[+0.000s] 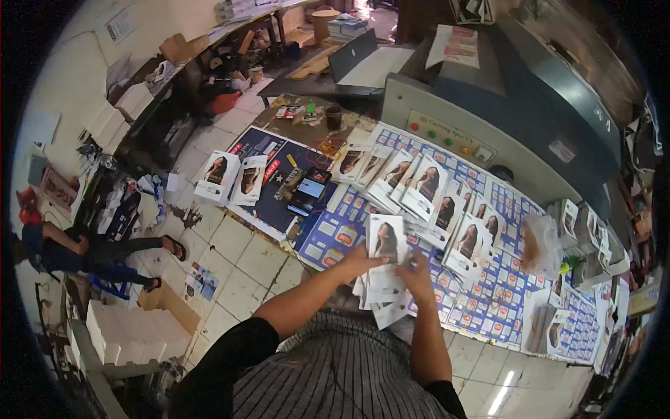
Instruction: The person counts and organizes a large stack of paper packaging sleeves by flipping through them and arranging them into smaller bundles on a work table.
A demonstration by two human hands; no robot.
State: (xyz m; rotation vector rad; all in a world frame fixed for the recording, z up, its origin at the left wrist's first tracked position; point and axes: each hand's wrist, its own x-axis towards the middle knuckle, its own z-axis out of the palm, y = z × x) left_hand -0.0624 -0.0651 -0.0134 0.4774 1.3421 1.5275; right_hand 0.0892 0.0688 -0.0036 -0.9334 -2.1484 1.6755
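Observation:
In front of my body I hold a bunch of white printed leaflets [386,279], each with a dark-haired figure on it. My left hand [364,262] grips their left side, thumb across the front. At their right edge are the bent fingers of my right hand [417,277], closed on the same bunch. The lower leaflets fan out unevenly below my hands. Just beyond lie overlapping piles of matching leaflets [426,187] on the blue patterned sheet [513,307] covering the table. Two more small piles [249,180] lie at the left on a dark poster.
A phone [310,190] lies on the dark poster [278,150]. Behind the table stands a large grey machine [447,115] with coloured buttons. A clear plastic bag [541,244] and stacked bundles [586,230] are at the right. Someone [77,248] sits at the left beside white stacks [132,335].

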